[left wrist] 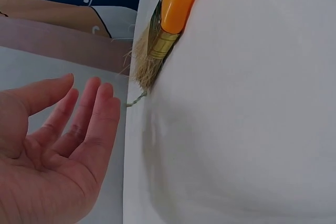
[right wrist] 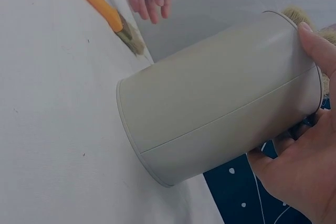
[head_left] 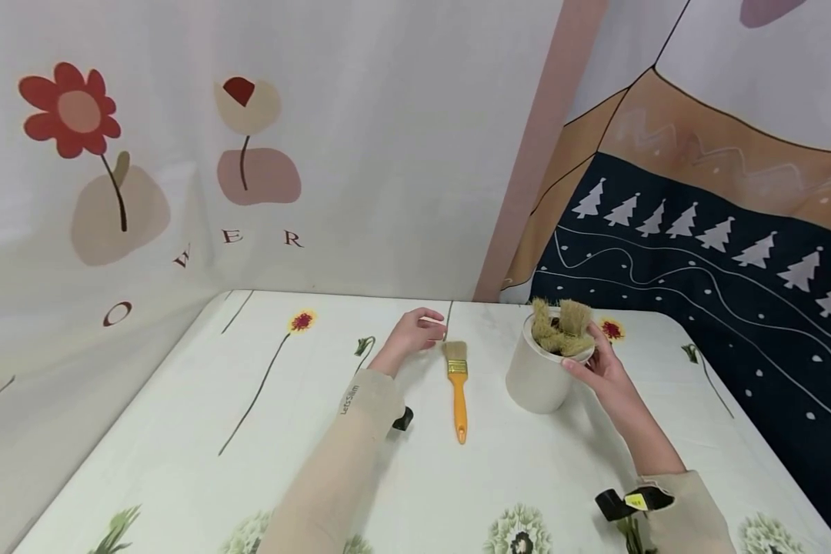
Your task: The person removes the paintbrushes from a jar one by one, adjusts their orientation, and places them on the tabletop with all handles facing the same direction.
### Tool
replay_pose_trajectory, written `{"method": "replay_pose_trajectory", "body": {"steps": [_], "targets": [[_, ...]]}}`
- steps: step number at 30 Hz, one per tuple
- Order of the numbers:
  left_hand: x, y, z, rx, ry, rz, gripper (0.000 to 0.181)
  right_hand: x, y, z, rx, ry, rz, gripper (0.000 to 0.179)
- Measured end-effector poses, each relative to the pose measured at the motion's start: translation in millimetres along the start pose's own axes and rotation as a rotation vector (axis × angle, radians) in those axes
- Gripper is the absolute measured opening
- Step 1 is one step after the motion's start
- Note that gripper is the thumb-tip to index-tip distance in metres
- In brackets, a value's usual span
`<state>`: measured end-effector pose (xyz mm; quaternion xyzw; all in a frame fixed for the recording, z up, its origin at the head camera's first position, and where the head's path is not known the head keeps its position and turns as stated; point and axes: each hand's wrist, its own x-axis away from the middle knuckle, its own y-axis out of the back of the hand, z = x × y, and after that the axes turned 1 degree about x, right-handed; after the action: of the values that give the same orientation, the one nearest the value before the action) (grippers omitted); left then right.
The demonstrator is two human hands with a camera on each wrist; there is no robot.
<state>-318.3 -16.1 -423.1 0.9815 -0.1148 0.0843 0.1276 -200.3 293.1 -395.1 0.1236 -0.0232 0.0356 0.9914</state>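
My right hand (head_left: 608, 377) grips a cream cylindrical container (head_left: 535, 381) near its top rim, thumb at the front and fingers around the far right side. Tan bristle heads (head_left: 557, 332) poke out above the rim; whatever holds them lower down is hidden inside. A flat paintbrush (head_left: 460, 396) with an orange handle and a brass-coloured ferrule lies on the table, bristles toward the back. Just left of those bristles is my left hand (head_left: 414, 331), fingers loosely bent. In the left wrist view, its palm (left wrist: 63, 171) holds nothing.
A white cloth with printed flowers covers the table (head_left: 187, 415). Behind hang a pale curtain (head_left: 388, 154) with flower prints and, at the right, a dark blue fabric (head_left: 665, 285) with white trees. Each wrist wears a small black camera.
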Motion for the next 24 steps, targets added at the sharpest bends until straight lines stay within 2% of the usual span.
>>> {"method": "replay_pose_trajectory", "body": {"steps": [14,24], "targets": [[8.9,-0.4,-6.5,0.029,-0.03,-0.019,0.033,-2.3,0.3,1.1,0.012,0.012,-0.006,0.091],[17.7,-5.1,-11.6,0.057,-0.093,0.015,0.034,-0.8,-0.7,-1.0,0.001,0.016,-0.012,0.089]]}}
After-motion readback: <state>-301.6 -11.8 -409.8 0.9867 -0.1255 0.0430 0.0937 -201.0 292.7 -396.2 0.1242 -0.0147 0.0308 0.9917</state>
